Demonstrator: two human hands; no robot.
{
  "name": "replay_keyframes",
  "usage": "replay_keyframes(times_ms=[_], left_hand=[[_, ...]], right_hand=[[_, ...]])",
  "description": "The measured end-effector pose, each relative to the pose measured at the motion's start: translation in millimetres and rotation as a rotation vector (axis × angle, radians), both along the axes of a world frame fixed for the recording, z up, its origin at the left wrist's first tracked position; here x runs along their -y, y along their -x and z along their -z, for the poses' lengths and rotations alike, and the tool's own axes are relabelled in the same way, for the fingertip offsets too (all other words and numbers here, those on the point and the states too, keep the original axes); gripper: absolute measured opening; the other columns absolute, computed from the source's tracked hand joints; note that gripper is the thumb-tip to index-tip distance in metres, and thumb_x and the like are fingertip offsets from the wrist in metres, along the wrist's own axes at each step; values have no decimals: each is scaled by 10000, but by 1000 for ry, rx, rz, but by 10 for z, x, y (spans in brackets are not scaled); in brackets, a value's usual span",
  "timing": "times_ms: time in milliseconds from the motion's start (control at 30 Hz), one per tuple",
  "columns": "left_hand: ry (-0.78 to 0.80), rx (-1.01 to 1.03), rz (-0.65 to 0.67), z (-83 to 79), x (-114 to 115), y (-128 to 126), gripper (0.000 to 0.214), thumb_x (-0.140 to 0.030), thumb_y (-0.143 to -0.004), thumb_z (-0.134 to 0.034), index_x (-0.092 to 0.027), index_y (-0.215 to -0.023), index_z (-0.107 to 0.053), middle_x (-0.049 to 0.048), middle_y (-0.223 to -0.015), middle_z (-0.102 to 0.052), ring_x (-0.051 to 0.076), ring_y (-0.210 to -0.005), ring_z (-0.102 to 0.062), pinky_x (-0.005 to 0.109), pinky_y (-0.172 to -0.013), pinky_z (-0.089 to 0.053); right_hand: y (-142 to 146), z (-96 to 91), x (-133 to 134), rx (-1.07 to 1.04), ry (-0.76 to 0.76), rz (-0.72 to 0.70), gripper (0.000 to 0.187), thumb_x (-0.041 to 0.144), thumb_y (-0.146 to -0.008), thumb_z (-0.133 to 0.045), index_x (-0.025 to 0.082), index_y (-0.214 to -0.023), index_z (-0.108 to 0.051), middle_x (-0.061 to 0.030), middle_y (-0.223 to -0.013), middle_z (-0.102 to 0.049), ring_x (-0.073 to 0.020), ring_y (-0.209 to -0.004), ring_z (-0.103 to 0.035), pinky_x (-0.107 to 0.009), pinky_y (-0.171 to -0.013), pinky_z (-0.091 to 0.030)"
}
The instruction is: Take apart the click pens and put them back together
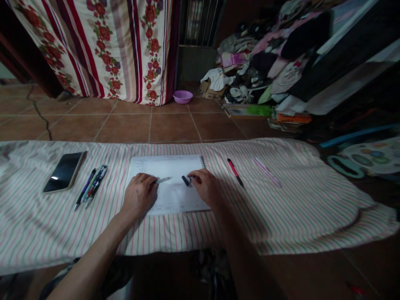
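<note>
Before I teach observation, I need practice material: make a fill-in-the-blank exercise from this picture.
1. A slim pointed object is in the person's ____ hand.
2. The red-and-black pen lies on cloth patterned with ____.
3. The basin stands on the tiled ____.
Missing words: left; stripes; floor.

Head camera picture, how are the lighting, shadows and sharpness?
Head view: dim overall, the notebook page comparatively bright; head view: soft shadow beside the left hand; head view: parts of the heaped clothes sink into darkness; head view: the page's print too small and soft to read; head view: curtain slants leftward, perhaps lens distortion.
</note>
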State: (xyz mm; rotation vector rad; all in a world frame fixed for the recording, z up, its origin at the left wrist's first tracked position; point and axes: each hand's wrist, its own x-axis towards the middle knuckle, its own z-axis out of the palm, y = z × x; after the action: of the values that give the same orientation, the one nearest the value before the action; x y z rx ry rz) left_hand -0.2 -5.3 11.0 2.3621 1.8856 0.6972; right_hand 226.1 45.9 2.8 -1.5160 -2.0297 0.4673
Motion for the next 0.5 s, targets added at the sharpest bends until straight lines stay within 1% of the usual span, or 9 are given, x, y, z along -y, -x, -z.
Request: replay_keyframes(times_ms=[267,433,500], left_hand=[[-22,24,10,-2,2,-32,191,-201,-819,-478,-161,-892,-649,81,-849,-656,221,-819,-558,372,-755,-458],[-12,8,19,-14,6,-34,204,-189,-806,-477,-154,-893,-657,91,-852,-660,232,-820,-556,382,-751,-463],[-11,7,21,-13,5,-35,207,-183,-800,-477,-156,-894,-660,91,-861,-663,236,-832,-560,385,-756,-465]], right_hand=[[-13,11,-13,34,-7,-10,267,63,-749,-506,214,-876,-686,-47,-860,-620,-150,-775,-591,-259,-744,-445],[-93,-6,-36,10,-55,53,280,53,-741,-480,195,-888,-672,-61,-869,-606,-157,-757,-588,-273,-736,-456],[-115,-9,-42,-9,-58,56,283,43,-734,-478,196,-875,-670,-60,-871,-606,-158,-764,-588,-278,-743,-459]])
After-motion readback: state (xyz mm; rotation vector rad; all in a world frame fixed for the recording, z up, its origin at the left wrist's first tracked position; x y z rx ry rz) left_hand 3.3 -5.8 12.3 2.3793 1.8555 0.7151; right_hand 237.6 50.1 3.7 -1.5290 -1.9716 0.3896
